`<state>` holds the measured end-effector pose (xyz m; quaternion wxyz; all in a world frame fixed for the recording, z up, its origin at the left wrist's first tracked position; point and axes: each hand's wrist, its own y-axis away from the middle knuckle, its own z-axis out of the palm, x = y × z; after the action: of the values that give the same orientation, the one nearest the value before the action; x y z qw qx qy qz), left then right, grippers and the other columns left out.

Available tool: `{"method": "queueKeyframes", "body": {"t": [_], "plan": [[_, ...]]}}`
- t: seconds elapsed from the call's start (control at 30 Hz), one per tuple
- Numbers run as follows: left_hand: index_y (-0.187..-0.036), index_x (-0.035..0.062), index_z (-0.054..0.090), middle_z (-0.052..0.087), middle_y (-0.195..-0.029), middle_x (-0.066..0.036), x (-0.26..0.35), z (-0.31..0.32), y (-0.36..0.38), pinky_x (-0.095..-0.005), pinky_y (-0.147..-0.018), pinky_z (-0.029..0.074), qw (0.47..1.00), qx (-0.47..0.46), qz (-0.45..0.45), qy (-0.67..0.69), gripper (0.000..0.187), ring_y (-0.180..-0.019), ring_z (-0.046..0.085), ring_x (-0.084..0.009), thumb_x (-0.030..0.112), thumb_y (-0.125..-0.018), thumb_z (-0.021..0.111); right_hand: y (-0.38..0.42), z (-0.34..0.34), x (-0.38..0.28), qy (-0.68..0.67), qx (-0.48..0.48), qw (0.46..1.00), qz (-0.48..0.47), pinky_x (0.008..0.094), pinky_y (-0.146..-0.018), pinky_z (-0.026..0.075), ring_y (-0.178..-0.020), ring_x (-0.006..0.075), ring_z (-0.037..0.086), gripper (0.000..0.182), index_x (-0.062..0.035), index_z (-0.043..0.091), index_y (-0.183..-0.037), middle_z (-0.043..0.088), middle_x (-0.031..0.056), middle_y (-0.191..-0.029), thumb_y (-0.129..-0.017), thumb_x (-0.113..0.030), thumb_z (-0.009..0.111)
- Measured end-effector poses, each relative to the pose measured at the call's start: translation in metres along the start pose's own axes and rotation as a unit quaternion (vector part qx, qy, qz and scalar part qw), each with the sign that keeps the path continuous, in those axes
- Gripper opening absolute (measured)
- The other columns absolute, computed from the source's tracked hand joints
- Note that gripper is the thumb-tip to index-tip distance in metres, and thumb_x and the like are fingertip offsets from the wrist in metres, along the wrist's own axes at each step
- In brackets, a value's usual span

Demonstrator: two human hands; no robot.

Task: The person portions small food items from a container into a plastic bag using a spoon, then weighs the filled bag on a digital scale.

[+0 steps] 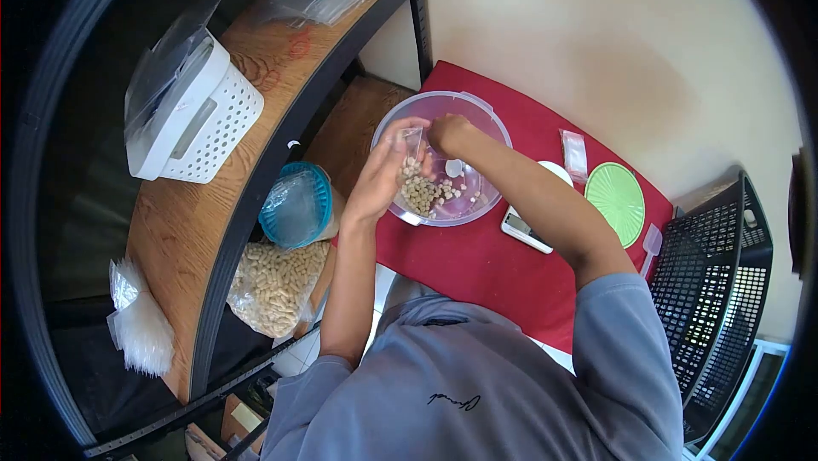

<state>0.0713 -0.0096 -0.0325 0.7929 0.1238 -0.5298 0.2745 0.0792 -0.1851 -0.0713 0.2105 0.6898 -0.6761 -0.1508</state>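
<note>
My left hand [383, 173] holds a small clear plastic bag [412, 139] upright over a large translucent plastic tub [496, 112]. Close beside the bag's top is my right hand [449, 132], its fingers curled closed; what they hold, if anything, is hidden. Small pale beige pieces [420, 194] lie in a loose heap on the near side of the tub's bottom. A small round white item [454, 168] shows inside the tub, below my right hand.
The red-covered table [460, 278] carries a white digital scale [527, 231], a green lid [615, 204] and a pack of clear bags [573, 156]. Black crates [703, 291] stand right. The left shelf [192, 231] holds a white basket [217, 116]; below are a blue-lidded container [294, 205] and a snack-filled bag [274, 286].
</note>
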Motion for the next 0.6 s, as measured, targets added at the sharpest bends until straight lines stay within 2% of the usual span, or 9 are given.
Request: {"method": "queueKeyframes", "body": {"t": [0.03, 0.1, 0.2, 0.37, 0.43, 0.47, 0.53, 0.6], "plan": [[-0.124, 0.0029, 0.05, 0.048, -0.083, -0.004, 0.002, -0.001, 0.0, -0.035, -0.072, 0.05, 1.0, 0.002, -0.002, 0.001, 0.05, -0.076, 0.055, -0.0167, 0.047, -0.102, 0.042, -0.003, 0.003, -0.002, 0.002, -0.014, 1.0, -0.003, 0.0387, -0.089, 0.053, -0.115, 0.0258, 0.062, 0.028, -0.01, 0.072, -0.111, 0.064, 0.0134, -0.125, -0.088, -0.019, 0.059], [-0.128, 0.0027, 0.048, 0.045, -0.082, -0.003, 0.005, -0.005, 0.001, -0.0323, -0.069, 0.047, 0.997, -0.015, -0.037, 0.068, 0.067, -0.073, 0.051, -0.0151, 0.06, -0.099, 0.031, -0.008, 0.002, -0.002, -0.009, -0.016, 1.0, -0.021, 0.039, -0.092, 0.052, -0.118, 0.0261, 0.06, 0.029, -0.0096, 0.071, -0.113, 0.062, 0.0134, -0.128, -0.087, -0.018, 0.061], [-0.126, 0.0048, 0.046, 0.044, -0.082, -0.003, 0.003, -0.009, 0.0, -0.0312, -0.067, 0.045, 0.998, -0.009, -0.038, 0.051, 0.069, -0.072, 0.048, -0.0142, 0.064, -0.098, 0.027, -0.01, -0.002, -0.002, -0.011, -0.035, 0.998, -0.041, 0.0394, -0.093, 0.051, -0.119, 0.0273, 0.059, 0.031, -0.0098, 0.07, -0.114, 0.061, 0.0128, -0.129, -0.084, -0.018, 0.066], [-0.121, 0.0093, 0.044, 0.045, -0.082, -0.004, -0.004, -0.007, 0.002, -0.0311, -0.066, 0.043, 0.998, 0.008, -0.006, 0.057, 0.057, -0.071, 0.047, -0.0145, 0.06, -0.099, 0.029, -0.01, 0.0, -0.008, -0.034, -0.071, 0.995, -0.054, 0.0399, -0.091, 0.052, -0.112, 0.0299, 0.063, 0.033, -0.0097, 0.07, -0.114, 0.066, 0.0135, -0.121, -0.082, -0.017, 0.068], [-0.119, 0.0103, 0.044, 0.045, -0.081, -0.005, -0.006, -0.007, 0.0, -0.0311, -0.066, 0.043, 0.998, 0.013, 0.002, 0.054, 0.052, -0.071, 0.047, -0.0145, 0.057, -0.1, 0.03, -0.008, 0.001, -0.014, -0.099, -0.098, 0.986, -0.088, 0.041, -0.078, 0.056, -0.097, 0.0303, 0.069, 0.032, -0.0068, 0.069, -0.113, 0.068, 0.0178, -0.11, -0.083, -0.015, 0.066], [-0.119, 0.01, 0.043, 0.046, -0.081, -0.005, -0.008, -0.009, 0.0, -0.0307, -0.066, 0.043, 0.999, 0.009, 0.024, 0.033, 0.049, -0.071, 0.047, -0.0144, 0.054, -0.102, 0.03, -0.007, 0.003, -0.017, -0.1, -0.098, 0.986, -0.088, 0.041, -0.078, 0.056, -0.097, 0.0303, 0.069, 0.032, -0.0068, 0.069, -0.113, 0.068, 0.0178, -0.11, -0.083, -0.015, 0.066], [-0.119, 0.0096, 0.042, 0.047, -0.08, -0.006, -0.009, -0.009, 0.0, -0.0304, -0.065, 0.043, 0.999, 0.005, 0.046, 0.013, 0.046, -0.07, 0.046, -0.0142, 0.05, -0.103, 0.031, -0.008, 0.009, -0.02, -0.265, -0.163, 0.95, -0.035, 0.0398, -0.063, 0.058, -0.081, 0.0291, 0.071, 0.032, -0.0032, 0.065, -0.114, 0.068, 0.0212, -0.099, -0.084, -0.012, 0.061], [-0.12, 0.0083, 0.041, 0.048, -0.079, -0.008, -0.009, -0.009, 0.001, -0.0294, -0.065, 0.042, 0.998, 0.015, 0.063, -0.009, 0.042, -0.07, 0.047, -0.0142, 0.046, -0.104, 0.033, -0.016, 0.013, -0.02, -0.261, -0.179, 0.947, -0.053, 0.0386, -0.058, 0.058, -0.076, 0.0286, 0.07, 0.031, -0.0024, 0.064, -0.115, 0.067, 0.021, -0.096, -0.084, -0.01, 0.06]]}}
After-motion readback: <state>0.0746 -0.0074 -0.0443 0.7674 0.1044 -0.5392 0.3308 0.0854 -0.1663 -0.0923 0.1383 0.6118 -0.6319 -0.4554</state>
